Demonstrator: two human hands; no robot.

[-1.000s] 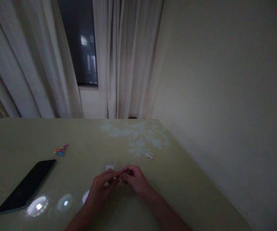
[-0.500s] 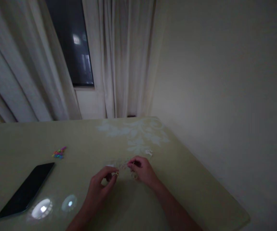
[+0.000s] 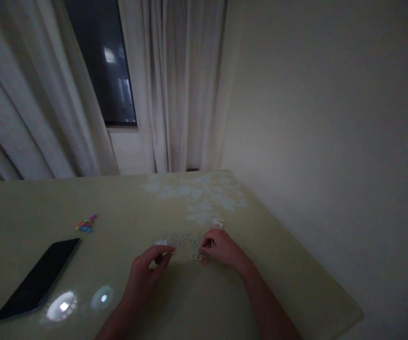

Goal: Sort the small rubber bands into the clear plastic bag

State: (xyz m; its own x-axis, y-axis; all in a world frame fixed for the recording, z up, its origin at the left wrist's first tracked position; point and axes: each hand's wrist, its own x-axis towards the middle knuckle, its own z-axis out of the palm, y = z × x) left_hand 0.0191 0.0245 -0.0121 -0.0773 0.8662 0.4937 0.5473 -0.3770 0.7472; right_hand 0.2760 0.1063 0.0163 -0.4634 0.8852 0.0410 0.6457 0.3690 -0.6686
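Observation:
My left hand [image 3: 150, 267] hovers low over the table with thumb and forefinger pinched on a small pale yellow ring [image 3: 172, 252], mostly hidden by the fingertips. To the right, my right hand [image 3: 220, 248] is closed in a pinch at the near side of a scatter of small rings. Its fingertips are right by a pair of pale rings [image 3: 196, 257]; whether they grip one cannot be made out. More thin rings [image 3: 180, 243], whitish and pinkish, lie loose between and beyond the hands. A small clear packet with a white label [image 3: 160, 242] lies just past my left fingers.
A pale yellow-green table [image 3: 125, 203] carries everything. A dark tablet or large phone [image 3: 39, 278] lies at the left, with a small heap of bright-coloured pieces [image 3: 86, 224] beyond it. Small white pieces [image 3: 218, 222] lie behind my right hand. A wall [image 3: 317, 141] borders the right side.
My right hand has moved right and slightly toward me, from the middle of the rings to the nearer pair. My left hand stays nearly in place, its held ring now less visible.

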